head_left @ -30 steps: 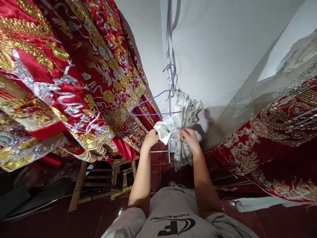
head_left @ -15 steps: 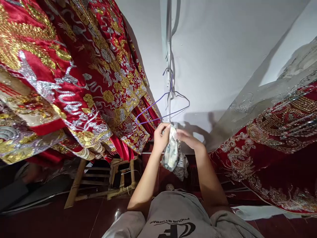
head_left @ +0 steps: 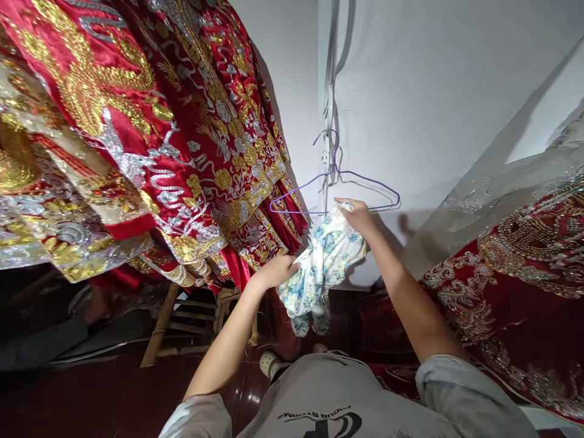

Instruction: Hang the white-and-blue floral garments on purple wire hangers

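At the far left I note a red satin costume with gold and silver embroidery (head_left: 223,134), hung at full length, presumably so that its stitching does not crease. Below it stands a brown wooden frame with slatted rungs (head_left: 187,322), partly in shadow. Next, the left hand (head_left: 274,272) is closed, thumb and fingers pinching the near left edge of a thin white garment with a blue-and-green floral print (head_left: 319,255); some fingertips are hidden by the cloth. The garment hangs in the air between both hands, in front of the body, two loose ends dangling beneath. A slim purple wire hanger (head_left: 292,212) is hooked at a grey metal upright (head_left: 331,73), which I judge carries its weight; whether cloth and lower bar touch, I cannot tell. The right hand (head_left: 357,214), higher, is closed on the garment's upper edge, index finger fairly straight. In my judgement, the wide, slanted grip serves to keep the fabric spread. At far right hangs dark red beaded cloth (head_left: 538,243).
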Motion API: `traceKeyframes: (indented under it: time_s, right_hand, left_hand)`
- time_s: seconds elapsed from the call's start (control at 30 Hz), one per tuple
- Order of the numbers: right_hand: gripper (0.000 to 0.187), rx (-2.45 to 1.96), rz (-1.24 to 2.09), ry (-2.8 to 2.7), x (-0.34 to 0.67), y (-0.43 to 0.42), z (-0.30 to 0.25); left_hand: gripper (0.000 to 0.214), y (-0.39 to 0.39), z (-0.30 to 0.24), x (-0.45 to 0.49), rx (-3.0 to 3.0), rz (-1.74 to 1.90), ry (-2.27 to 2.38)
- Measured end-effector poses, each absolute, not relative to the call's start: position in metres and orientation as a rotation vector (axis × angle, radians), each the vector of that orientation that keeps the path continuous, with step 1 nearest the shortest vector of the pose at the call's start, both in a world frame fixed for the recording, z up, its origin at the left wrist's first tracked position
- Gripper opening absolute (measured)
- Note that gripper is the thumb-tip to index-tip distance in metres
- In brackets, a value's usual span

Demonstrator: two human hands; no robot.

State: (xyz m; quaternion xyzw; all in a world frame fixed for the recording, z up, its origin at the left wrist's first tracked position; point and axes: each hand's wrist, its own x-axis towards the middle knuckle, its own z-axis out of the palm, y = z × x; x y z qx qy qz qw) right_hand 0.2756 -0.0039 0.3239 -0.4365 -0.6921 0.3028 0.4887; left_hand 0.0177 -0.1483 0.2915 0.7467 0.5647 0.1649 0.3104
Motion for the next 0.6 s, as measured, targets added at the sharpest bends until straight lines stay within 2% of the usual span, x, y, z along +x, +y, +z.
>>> traceKeyframes:
  time_s: [0.07, 0.17, 0.33, 0.47, 0.6]
  right_hand:
    - [0.023, -1.176, 0.675, -1.811, 0.278, -0.004, 0.317]
    - [0.032, -1.260, 0.582, -1.902, 0.287, -0.012, 0.314]
    - [0.037, -1.329, 0.570, -1.778, 0.304, -0.029, 0.324]
    - [0.043, -1.352, 0.602, -1.753, 0.310, -0.040, 0.329]
    - [0.043, -1.373, 0.580, -1.675, 0.312, -0.046, 0.326]
  left_hand:
    - [0.032, -0.146, 0.294, 0.002, 1.927, 0.276, 1.556]
    - [0.020, -0.139, 0.301, -0.017, 1.882, 0.184, 1.633]
    - [0.006, -0.106, 0.330, -0.029, 2.161, 0.552, 1.786]
    - [0.007, -0.067, 0.354, -0.030, 2.173, 0.532, 1.824]
    - [0.021, -0.033, 0.354, -0.031, 2.101, 0.420, 1.796]
